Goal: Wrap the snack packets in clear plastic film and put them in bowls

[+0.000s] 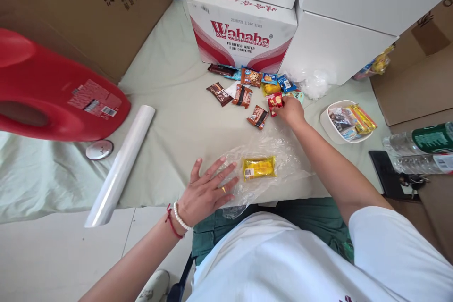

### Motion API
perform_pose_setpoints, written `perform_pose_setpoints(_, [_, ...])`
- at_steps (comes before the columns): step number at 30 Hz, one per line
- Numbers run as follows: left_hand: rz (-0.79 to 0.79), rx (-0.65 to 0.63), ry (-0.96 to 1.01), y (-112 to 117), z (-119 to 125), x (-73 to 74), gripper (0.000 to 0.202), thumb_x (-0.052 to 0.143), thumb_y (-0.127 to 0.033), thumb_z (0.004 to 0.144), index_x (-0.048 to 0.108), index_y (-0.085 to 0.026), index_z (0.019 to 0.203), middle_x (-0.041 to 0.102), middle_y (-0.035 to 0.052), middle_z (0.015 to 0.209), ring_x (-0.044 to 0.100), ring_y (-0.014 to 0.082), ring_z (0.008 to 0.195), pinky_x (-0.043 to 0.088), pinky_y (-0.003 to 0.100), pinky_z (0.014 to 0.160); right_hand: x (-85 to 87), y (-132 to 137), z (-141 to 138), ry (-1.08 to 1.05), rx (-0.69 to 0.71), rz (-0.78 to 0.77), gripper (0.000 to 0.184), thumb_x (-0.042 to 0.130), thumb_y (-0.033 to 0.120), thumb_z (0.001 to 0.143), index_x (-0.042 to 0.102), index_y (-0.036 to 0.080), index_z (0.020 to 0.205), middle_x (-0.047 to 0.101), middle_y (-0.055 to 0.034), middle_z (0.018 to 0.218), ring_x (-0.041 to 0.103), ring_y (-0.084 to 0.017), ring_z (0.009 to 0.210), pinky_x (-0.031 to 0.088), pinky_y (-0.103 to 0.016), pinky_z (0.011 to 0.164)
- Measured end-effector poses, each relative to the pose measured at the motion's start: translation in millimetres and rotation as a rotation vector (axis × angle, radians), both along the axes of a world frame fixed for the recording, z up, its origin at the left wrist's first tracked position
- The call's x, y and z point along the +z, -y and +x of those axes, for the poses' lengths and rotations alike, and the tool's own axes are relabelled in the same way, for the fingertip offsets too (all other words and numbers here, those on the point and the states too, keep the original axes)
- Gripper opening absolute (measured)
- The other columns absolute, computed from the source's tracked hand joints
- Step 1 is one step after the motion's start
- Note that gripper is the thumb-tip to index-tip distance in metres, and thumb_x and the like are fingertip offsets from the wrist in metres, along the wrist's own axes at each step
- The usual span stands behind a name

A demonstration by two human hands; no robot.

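We take the yellow packet (259, 168) as the hub of our dial, with 12 pointing away from the body; it lies flat on the clear plastic sheet (290, 170), which is spread, wrinkled, over the near edge of the counter (170, 118). At 9 o'clock we see the left hand (207, 186), palm down, its fingers spread and holding nothing, their tips over the sheet's left side beside the packet. The right hand (292, 109) reaches out to 1 o'clock, its fingers closed on the red packet (274, 103) at its right side. Just left of that, at 12, we find a brown packet (257, 117) lying alone — beyond it, a loose cluster of brown and blue snack packets (251, 77) sits before the white-and-red carton (244, 40). Crumpled clear plastic (314, 84) rests at 1 o'clock, past the right hand. Out at 2 we see the white tub (327, 125), filled with more packets, and toward 3 lie clear bottles (399, 144) and a black phone (384, 174). Opposite, at 9, are the white roll (122, 165) and a small round badge (99, 150) — with the big red jug (60, 89) near 10.
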State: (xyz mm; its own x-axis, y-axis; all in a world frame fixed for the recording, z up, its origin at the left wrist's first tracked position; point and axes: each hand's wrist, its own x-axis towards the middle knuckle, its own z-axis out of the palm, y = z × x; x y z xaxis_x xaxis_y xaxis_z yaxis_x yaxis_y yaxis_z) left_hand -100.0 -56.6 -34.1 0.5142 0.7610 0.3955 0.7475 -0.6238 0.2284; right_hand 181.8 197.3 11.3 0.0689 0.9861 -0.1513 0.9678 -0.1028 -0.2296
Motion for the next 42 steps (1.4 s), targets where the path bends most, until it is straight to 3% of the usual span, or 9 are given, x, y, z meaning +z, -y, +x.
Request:
perform_pose_setpoints(5, [-0.147, 0.324, 0.051, -6.2, 1.1, -9.8, 0.042, 0.049, -0.038, 0.104, 0.063, -0.029, 0.142, 0.064, 0.0119, 0.15, 0.045, 0.0344, 0.152, 0.002, 0.069, 0.128, 34.8, 41.5, 20.9, -0.094, 0.356, 0.25, 0.026, 0.057, 0.037, 0.096, 0.066, 0.018, 0.111, 0.066, -0.0158, 0.117, 0.055, -0.033, 0.114, 0.042, -0.045, 0.102])
perform_pose_setpoints(9, [-0.118, 0.381, 0.045, -5.5, 8.8, -11.9, 0.064, 0.062, -0.052, 0.097, 0.052, -0.025, 0.154, 0.046, 0.0192, 0.164, 0.033, 0.0413, 0.158, 0.005, 0.073, 0.126, 51.1, 80.5, 18.1, -0.384, 0.733, -0.154, 0.023, 0.053, 0.036, 0.099, 0.065, 0.02, 0.109, 0.069, -0.0058, 0.097, 0.061, -0.023, 0.09, 0.046, -0.034, 0.084])
perform_pose_setpoints(13, [-0.049, 0.268, 0.055, 5.3, 11.2, -7.8, 0.072, 0.07, -0.054, 0.091, 0.046, -0.04, 0.157, 0.045, 0.0099, 0.167, 0.026, 0.0383, 0.161, -0.002, 0.07, 0.129, 41.7, 106.5, 8.6, -0.468, 0.858, -0.429, 0.022, 0.061, 0.033, 0.095, 0.068, 0.021, 0.112, 0.073, -0.0019, 0.099, 0.063, -0.019, 0.086, 0.045, -0.028, 0.076])
perform_pose_setpoints(19, [-0.031, 0.248, 0.023, 15.9, 0.8, -5.3, 0.072, 0.07, -0.05, 0.092, 0.046, -0.034, 0.158, 0.045, 0.0125, 0.166, 0.024, 0.0377, 0.162, 0.005, 0.067, 0.13, 22.5, 118.4, 8.3, -0.423, 1.068, -0.421, 0.027, 0.058, 0.025, 0.099, 0.071, 0.022, 0.122, 0.074, -0.0051, 0.102, 0.061, -0.022, 0.092, 0.046, -0.032, 0.084])
perform_pose_setpoints(27, [0.047, 0.275, 0.177, 38.4, -4.1, 11.9, 0.069, 0.056, -0.012, 0.087, 0.049, -0.034, 0.152, 0.06, 0.01, 0.151, 0.04, 0.0335, 0.155, 0.025, 0.064, 0.128, 11.6, 129.6, 7.2, -0.195, 0.998, -0.255, 0.033, 0.055, 0.03, 0.102, 0.071, 0.021, 0.13, 0.066, -0.013, 0.106, 0.051, -0.029, 0.101, 0.042, -0.043, 0.091])
perform_pose_setpoints(31, [-0.044, 0.23, 0.268, 55.7, 2.1, 18.7, 0.079, 0.06, -0.024, 0.089, 0.032, -0.029, 0.162, 0.057, 0.0142, 0.153, 0.039, 0.0359, 0.155, 0.02, 0.067, 0.128, 11.8, 136.7, 7.7, -0.235, 0.932, -0.212, 0.039, 0.057, 0.033, 0.101, 0.066, 0.021, 0.137, 0.066, -0.0145, 0.114, 0.051, -0.031, 0.107, 0.043, -0.046, 0.092])
perform_pose_setpoints(37, [-0.242, 0.301, 0.315, 49.8, 22.1, 5.3, 0.102, 0.059, -0.065, 0.093, 0.007, -0.021, 0.168, 0.059, 0.0207, 0.151, 0.044, 0.0384, 0.151, 0.007, 0.067, 0.129, 33.5, 162.1, 44.8, -0.412, 0.819, 0.046, 0.06, 0.053, 0.059, 0.102, 0.054, 0.023, 0.15, 0.067, -0.0152, 0.125, 0.055, -0.032, 0.111, 0.044, -0.05, 0.098])
perform_pose_setpoints(40, [-0.252, 0.339, 0.284, 38.0, 28.2, -0.3, 0.098, 0.067, -0.067, 0.088, 0.024, -0.022, 0.163, 0.074, 0.0133, 0.128, 0.046, 0.0383, 0.15, 0.003, 0.067, 0.129, 31.0, 198.1, 61.7, -0.359, 0.758, 0.095, 0.084, 0.065, 0.073, 0.089, 0.048, 0.022, 0.154, 0.066, -0.0171, 0.13, 0.055, -0.035, 0.113, 0.045, -0.052, 0.097])
perform_pose_setpoints(42, [-0.241, 0.34, 0.26, 32.2, 29.4, -1.6, 0.066, 0.07, -0.056, 0.089, 0.049, -0.026, 0.145, 0.077, 0.0079, 0.117, 0.05, 0.0362, 0.147, 0.004, 0.067, 0.129, 18.6, 226.9, 66.1, -0.277, 0.698, 0.109, 0.089, 0.072, 0.072, 0.085, 0.048, 0.02, 0.152, 0.066, -0.0192, 0.131, 0.054, -0.038, 0.114, 0.046, -0.054, 0.095])
